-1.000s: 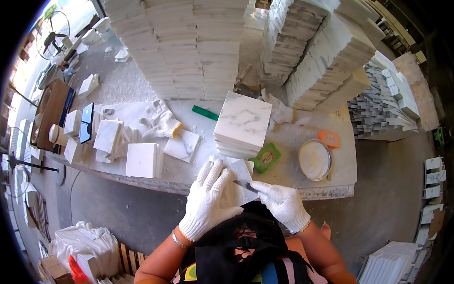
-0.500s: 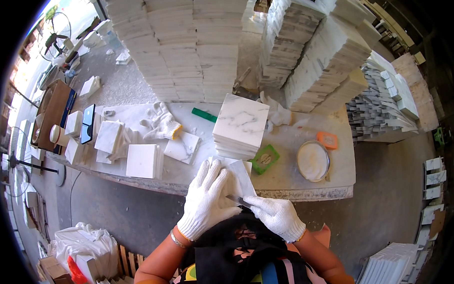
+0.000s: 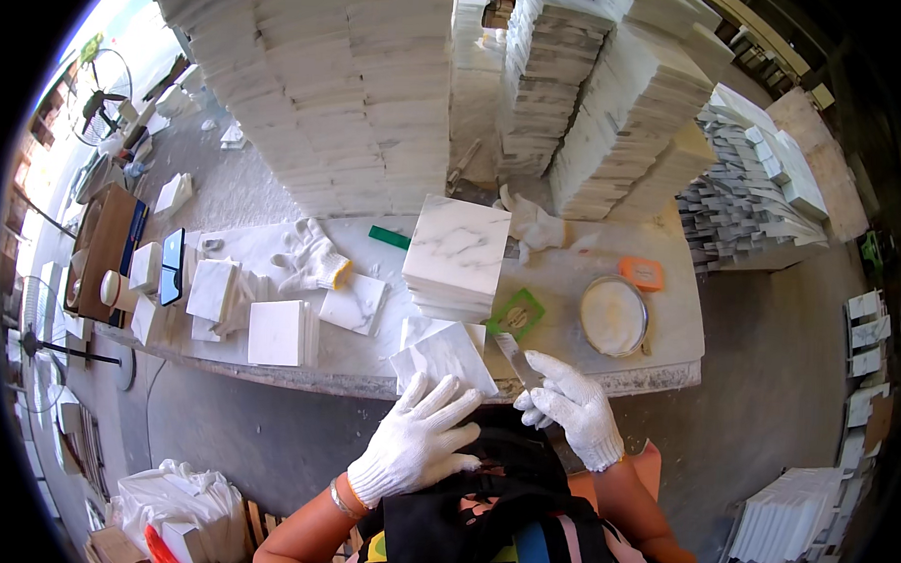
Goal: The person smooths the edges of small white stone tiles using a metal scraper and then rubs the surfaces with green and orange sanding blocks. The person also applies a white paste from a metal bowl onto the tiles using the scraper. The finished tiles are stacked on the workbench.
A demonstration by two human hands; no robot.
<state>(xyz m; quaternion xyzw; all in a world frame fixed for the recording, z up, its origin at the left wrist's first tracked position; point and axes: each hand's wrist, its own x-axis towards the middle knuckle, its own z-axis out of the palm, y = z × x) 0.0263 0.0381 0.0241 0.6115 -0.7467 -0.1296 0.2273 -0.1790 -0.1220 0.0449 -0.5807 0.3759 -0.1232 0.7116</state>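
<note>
Working marble tile (image 3: 446, 358), apparently; right hand (image 3: 573, 413) closed on flat blade (image 3: 513, 355); left hand (image 3: 420, 434) spread, empty, at tile edge. Next stroke needs steadying.

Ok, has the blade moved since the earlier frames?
Yes: the blade has moved rightward and away from the body, its tip now close to the green block.

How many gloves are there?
4: on the left hand, on the right hand, one glove left of the tile stack, another glove right of it. More may be hidden.
</note>
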